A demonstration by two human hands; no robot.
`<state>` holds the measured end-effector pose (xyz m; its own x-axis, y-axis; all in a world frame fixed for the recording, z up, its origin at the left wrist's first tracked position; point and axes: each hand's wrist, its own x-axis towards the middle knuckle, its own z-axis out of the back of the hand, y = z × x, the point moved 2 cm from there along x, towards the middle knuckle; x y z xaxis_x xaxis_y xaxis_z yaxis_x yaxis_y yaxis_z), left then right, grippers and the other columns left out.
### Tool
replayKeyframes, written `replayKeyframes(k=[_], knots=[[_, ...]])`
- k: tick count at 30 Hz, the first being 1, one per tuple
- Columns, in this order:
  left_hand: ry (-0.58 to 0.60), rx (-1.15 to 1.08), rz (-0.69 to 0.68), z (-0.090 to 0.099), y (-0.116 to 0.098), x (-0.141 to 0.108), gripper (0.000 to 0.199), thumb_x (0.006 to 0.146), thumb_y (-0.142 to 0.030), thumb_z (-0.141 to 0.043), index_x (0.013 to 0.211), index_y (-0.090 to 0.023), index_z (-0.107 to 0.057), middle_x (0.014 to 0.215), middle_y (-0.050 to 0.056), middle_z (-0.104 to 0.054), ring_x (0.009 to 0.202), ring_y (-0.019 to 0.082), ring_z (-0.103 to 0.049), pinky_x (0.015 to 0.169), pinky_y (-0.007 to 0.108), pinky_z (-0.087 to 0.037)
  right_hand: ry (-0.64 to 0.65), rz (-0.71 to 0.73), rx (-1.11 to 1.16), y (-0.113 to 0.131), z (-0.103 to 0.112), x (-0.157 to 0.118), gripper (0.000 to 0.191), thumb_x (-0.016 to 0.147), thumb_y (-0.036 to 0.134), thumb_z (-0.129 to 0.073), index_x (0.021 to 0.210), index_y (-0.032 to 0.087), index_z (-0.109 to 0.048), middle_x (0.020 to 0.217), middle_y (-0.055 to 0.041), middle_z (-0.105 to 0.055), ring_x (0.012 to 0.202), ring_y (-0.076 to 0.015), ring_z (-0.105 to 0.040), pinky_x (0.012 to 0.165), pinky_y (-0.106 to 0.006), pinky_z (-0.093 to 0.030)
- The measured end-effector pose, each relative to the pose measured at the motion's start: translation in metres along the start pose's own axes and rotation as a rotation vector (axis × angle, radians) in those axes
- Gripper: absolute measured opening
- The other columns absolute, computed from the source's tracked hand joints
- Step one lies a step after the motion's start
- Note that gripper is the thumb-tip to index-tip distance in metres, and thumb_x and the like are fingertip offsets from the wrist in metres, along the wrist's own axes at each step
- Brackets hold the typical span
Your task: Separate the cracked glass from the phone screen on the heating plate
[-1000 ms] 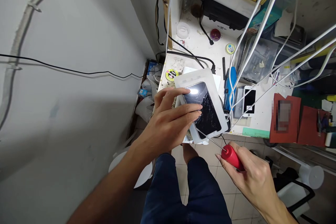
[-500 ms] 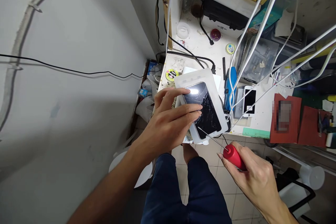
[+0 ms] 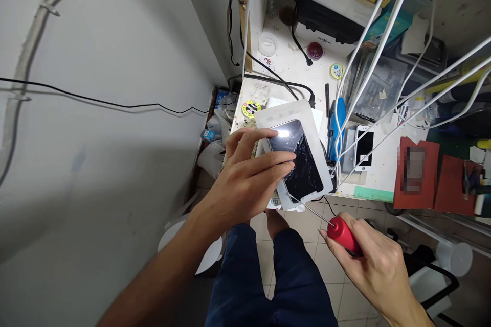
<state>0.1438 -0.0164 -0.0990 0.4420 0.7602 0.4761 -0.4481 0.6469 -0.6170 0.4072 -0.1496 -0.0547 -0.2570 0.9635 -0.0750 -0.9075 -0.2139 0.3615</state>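
A phone screen point(image 3: 307, 168) with a notch and whitish streaks lies on a frosted pale mat point(image 3: 286, 110), raised on the bench's near corner. My left hand point(image 3: 249, 171) rests over the screen's left side, fingers stretched out and fingertips touching the glass. My right hand point(image 3: 378, 255) is wrapped round a red-handled tool point(image 3: 340, 232) with a thin metal shaft. The shaft reaches up and left, its tip by the screen's lower left edge. Whether the tip touches the glass I cannot tell. The left hand hides part of the screen and mat.
White cables point(image 3: 368, 61) hang across the right side. On the bench are a blue tool point(image 3: 336, 127), a white phone point(image 3: 364, 148), red mats point(image 3: 454, 184) and a clear parts box point(image 3: 379, 87). A grey wall point(image 3: 115, 163) stands left; a white bin point(image 3: 209, 260) sits below.
The tool's tip has shifted down and slightly left, from over the lower screen to its lower left edge. My right hand has moved slightly down and right. My left hand has stayed put.
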Motion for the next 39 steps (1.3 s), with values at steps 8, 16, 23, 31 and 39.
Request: replayKeyframes(k=[8, 16, 23, 31, 39], knots=[[-0.014, 0.001, -0.005, 0.000, 0.001, 0.000, 0.033, 0.095, -0.005, -0.072, 0.117, -0.028, -0.071, 0.119, -0.001, -0.081, 0.139, 0.030, -0.060, 0.116, 0.058, -0.042, -0.027, -0.019, -0.061, -0.003, -0.007, 0.012, 0.025, 0.105, 0.037, -0.072, 0.120, 0.017, -0.070, 0.081, 0.0000, -0.067, 0.059, -0.0127, -0.055, 0.062, -0.028, -0.044], [-0.015, 0.002, -0.008, 0.000, 0.001, 0.000, 0.031, 0.096, -0.005, -0.071, 0.117, -0.028, -0.071, 0.121, -0.003, -0.081, 0.140, 0.029, -0.059, 0.116, 0.056, -0.042, -0.003, 0.014, -0.027, -0.001, -0.006, 0.012, 0.025, 0.104, 0.033, -0.074, 0.122, 0.016, -0.068, 0.077, 0.0027, -0.061, 0.058, -0.0121, -0.052, 0.062, -0.028, -0.043], [0.038, -0.013, -0.040, 0.003, 0.004, 0.003, 0.034, 0.093, -0.002, -0.071, 0.117, -0.025, -0.067, 0.122, 0.000, -0.080, 0.139, 0.032, -0.059, 0.115, 0.059, -0.043, 0.016, 0.017, 0.020, -0.001, -0.001, 0.007, 0.018, 0.105, 0.031, -0.072, 0.117, 0.018, -0.067, 0.077, 0.0021, -0.060, 0.059, -0.0117, -0.051, 0.061, -0.027, -0.043], [0.195, 0.044, -0.169, 0.008, 0.004, 0.020, 0.035, 0.092, 0.000, -0.060, 0.117, -0.025, -0.065, 0.119, 0.008, -0.074, 0.130, 0.029, -0.063, 0.116, 0.056, -0.046, 0.010, -0.085, 0.100, -0.007, 0.006, -0.003, 0.021, 0.105, 0.037, -0.072, 0.116, 0.020, -0.068, 0.080, 0.0002, -0.067, 0.060, -0.0120, -0.057, 0.059, -0.025, -0.049], [0.177, 0.008, -0.244, 0.016, -0.022, 0.024, 0.028, 0.099, -0.007, -0.064, 0.125, -0.018, -0.068, 0.109, 0.008, -0.077, 0.113, 0.025, -0.068, 0.106, 0.048, -0.049, -0.010, -0.106, 0.129, -0.005, 0.011, -0.005, 0.019, 0.105, 0.038, -0.071, 0.114, 0.021, -0.067, 0.080, 0.0009, -0.067, 0.059, -0.0116, -0.056, 0.058, -0.024, -0.049]])
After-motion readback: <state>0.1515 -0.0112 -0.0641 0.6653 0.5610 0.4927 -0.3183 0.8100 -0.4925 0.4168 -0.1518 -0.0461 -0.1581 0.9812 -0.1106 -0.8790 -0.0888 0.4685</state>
